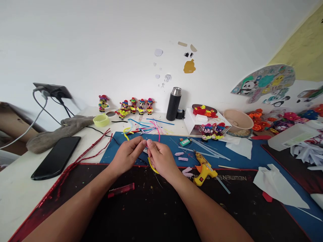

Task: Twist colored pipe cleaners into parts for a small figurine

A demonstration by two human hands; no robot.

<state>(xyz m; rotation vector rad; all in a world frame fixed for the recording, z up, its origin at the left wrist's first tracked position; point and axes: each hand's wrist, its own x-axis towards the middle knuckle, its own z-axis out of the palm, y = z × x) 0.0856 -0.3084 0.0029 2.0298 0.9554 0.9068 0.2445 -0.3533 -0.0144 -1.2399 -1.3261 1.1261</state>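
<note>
My left hand point(130, 153) and my right hand point(161, 159) meet over the front of the blue mat, thumbs and forefingers pinched tip to tip. A fuzzy yellow pipe cleaner point(152, 167) curves out below my right hand. Its part between the fingertips is hidden by the fingers, and both hands appear closed on it. Just beyond lies a loose bunch of pink, blue and white pipe cleaners point(151, 127). A yellow piece point(126, 136) lies left of the bunch, near my left hand.
A yellow glue gun point(205, 173) lies right of my hands, near clear glue sticks point(209, 149). Red tinsel stems point(73, 164) and a black phone point(57, 157) lie left. Several figurines point(141, 106) and a black thermos point(174, 105) stand along the wall. A red tube point(121, 190) lies in front.
</note>
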